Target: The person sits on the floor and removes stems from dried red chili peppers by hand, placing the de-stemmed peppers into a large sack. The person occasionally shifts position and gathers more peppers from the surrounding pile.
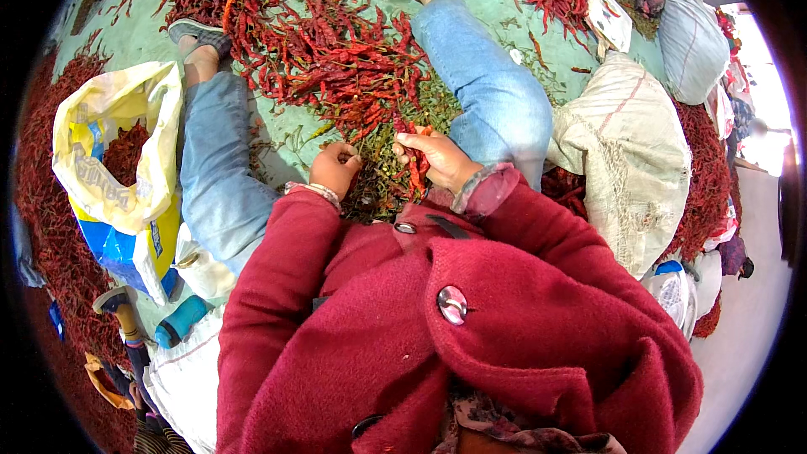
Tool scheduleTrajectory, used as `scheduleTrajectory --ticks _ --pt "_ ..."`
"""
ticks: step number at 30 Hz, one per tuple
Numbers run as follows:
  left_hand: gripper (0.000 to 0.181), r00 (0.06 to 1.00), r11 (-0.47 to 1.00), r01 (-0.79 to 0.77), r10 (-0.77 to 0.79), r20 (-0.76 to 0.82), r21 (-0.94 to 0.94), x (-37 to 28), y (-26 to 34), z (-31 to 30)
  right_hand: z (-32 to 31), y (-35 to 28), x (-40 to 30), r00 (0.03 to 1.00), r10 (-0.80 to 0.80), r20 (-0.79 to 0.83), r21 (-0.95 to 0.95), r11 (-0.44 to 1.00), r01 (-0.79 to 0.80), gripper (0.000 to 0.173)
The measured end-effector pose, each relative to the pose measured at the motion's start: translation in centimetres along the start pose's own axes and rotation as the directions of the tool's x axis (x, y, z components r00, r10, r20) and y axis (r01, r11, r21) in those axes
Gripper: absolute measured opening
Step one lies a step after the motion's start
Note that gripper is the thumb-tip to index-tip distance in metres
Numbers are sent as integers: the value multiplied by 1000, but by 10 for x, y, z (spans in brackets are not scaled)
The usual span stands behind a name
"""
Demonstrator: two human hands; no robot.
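Observation:
Between my outstretched legs, a heap of dried red chili peppers (340,69) spreads over the green floor. My right hand (435,154) is closed around a few red chilies (417,173), which stick out above and below the fist. To its left, my left hand (337,167) has its fingers curled in with thumb and fingertips together; whether something small is between them cannot be told. Green and brown chili stems (378,170) lie in a pile between and below both hands.
An open yellow and blue sack (161,202) with chilies inside stands left of my leg. A stuffed white woven sack (637,157) is at the right, with more chilies (696,189) behind it. A teal bottle-like object (183,321) lies lower left. Other people are partly visible at upper right and lower left.

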State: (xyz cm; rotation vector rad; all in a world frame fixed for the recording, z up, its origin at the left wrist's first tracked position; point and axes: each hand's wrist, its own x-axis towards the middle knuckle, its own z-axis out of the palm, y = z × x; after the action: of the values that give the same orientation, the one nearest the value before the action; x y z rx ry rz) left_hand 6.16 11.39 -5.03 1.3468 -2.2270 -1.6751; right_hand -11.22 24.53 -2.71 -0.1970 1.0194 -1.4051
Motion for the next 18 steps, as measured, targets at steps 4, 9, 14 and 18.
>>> scheduleTrajectory --ticks 4,9,14,18 --pt "17 996 953 74 -58 64 -294 -16 3 -10 5 -2 -5 1000 -25 14 -152 988 27 15" --pt "14 972 847 156 -41 230 -508 -30 15 -8 18 -2 -14 998 -16 57 -375 926 36 19" --pt "8 970 827 170 -44 239 -535 -39 25 -3 25 -2 -21 988 27 150 -350 936 28 18" --pt "8 962 792 175 -11 274 -584 -40 20 1 27 -1 -22 975 140 174 -399 915 -60 17"
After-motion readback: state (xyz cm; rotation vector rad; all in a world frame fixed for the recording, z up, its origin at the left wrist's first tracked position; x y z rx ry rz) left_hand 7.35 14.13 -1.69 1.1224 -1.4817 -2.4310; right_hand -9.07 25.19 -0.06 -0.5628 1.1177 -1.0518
